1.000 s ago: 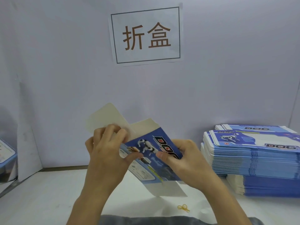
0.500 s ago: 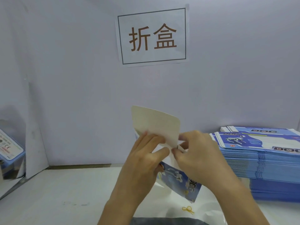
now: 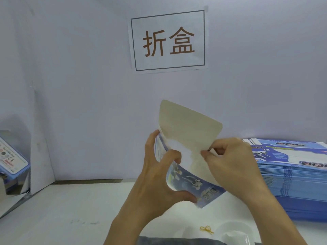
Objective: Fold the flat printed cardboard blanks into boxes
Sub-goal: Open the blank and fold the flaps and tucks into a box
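I hold one printed cardboard blank in the air above the white bench, in front of the paper sign with two brown characters on the wall. My left hand has its grip clamped on the left edge of the blank, with the thumb on the lower blue printed side and the fingers curled over the edge. My right hand has its grip pinched together on the right edge, just where the plain beige flap begins. This flap stands up and points toward the sign, and its corners are rounded. The blue side with the dog picture points down toward the bench. To the right of the blank, a tall stack of flat blue blanks lies on the bench. Below the blank, near my body, lies a small yellow rubber band. Far to the left of the blank I see one blue and white box, tilted.
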Demonstrator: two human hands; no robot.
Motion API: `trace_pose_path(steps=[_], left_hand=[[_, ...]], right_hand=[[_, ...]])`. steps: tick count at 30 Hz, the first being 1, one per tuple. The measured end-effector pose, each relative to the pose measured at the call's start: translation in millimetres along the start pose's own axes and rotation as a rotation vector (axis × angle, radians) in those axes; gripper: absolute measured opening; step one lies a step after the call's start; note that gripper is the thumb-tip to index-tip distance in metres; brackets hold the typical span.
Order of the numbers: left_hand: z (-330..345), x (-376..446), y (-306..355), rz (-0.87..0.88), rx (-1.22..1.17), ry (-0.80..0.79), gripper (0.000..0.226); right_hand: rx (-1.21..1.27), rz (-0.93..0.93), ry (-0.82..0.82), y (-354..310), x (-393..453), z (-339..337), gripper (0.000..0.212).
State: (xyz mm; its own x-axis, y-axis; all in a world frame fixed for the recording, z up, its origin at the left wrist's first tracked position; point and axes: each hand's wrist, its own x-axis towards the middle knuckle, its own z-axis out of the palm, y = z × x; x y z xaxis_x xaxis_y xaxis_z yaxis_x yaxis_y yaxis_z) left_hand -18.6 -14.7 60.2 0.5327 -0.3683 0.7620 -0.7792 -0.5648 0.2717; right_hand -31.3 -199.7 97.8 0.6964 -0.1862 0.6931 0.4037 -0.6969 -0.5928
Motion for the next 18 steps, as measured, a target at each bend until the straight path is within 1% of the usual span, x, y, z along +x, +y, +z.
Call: trace_pose_path(steps=[2, 5, 7, 9, 12, 15, 17, 18], left_hand=[[-0.2, -0.1, -2.3, -0.016, -0.046, 0.054, 0.071], [-2.5, 0.5, -7.1, -0.002, -0.07, 0.172, 0.069], [-6.5, 1.1, -10.8, -0.003, -0.065, 0.188, 0.069], [-11.8, 0.7, -14.1, -0.022, -0.07, 0.148, 0.065], [-15.9, 0.0, -16.2, -0.064, -0.101, 0.098, 0.064], [-14.5, 1.3, -13.1, -0.035, -0.146, 0.093, 0.065], [-13.3, 2.5, -10.1, -0.024, -0.128, 0.091, 0.063], [-13.1, 2.9, -9.0, -0.035, -0.122, 0.097, 0.063]], right_hand=[[0.035, -0.055, -0.069, -5.2, -3.5, 3.9, 0.014], [0.096, -0.124, -0.108, -13.0, -7.8, 8.7, 0.015], [0.121, -0.163, -0.147, -16.9, -9.7, 11.1, 0.014], [0.1, -0.165, -0.175, -18.2, -10.7, 12.9, 0.014], [0.044, -0.096, -0.108, -15.9, -10.7, 15.2, 0.014], [0.066, 0.063, -0.031, -11.6, -9.2, 12.9, 0.009], [0.138, 0.169, -0.075, -7.2, -6.3, 8.5, 0.012], [0.219, 0.21, -0.121, -4.9, -4.7, 5.5, 0.012]])
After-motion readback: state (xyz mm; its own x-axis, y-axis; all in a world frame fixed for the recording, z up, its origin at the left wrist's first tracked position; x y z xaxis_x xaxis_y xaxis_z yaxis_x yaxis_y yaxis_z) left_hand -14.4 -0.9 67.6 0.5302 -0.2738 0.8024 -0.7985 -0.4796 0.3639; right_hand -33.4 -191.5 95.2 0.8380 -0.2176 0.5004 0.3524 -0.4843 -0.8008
